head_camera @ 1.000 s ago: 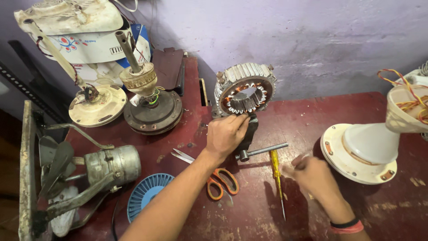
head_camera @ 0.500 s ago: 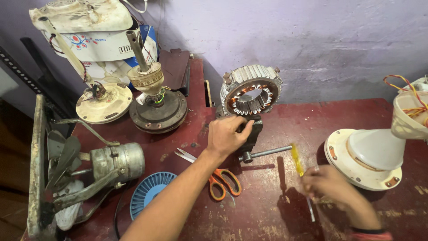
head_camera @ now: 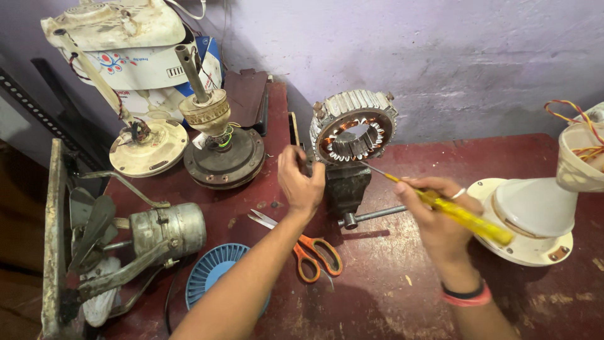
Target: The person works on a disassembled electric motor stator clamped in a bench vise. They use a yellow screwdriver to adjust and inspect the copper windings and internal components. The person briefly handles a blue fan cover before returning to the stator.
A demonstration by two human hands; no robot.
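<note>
Open red worktop (head_camera: 390, 283) front center, between both forearms, easy pass there. Orange scissors (head_camera: 308, 249) lie just left of that gap. Vise handle bar (head_camera: 371, 215) sticks out low under stator (head_camera: 353, 129). Right side blocked by cream fan base (head_camera: 535, 220); left crowded by motor (head_camera: 221, 151), blue grille (head_camera: 214, 271).

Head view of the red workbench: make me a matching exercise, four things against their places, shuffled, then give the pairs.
Things:
1. screwdriver
2. scissors
3. motor stator
4. blue round grille

Places:
A. flat on the bench below the left hand
B. upright in the small vise
C. in the right hand, tip toward the copper windings
D. at the near edge, partly under the left forearm

Pairs: 1-C, 2-A, 3-B, 4-D
</note>
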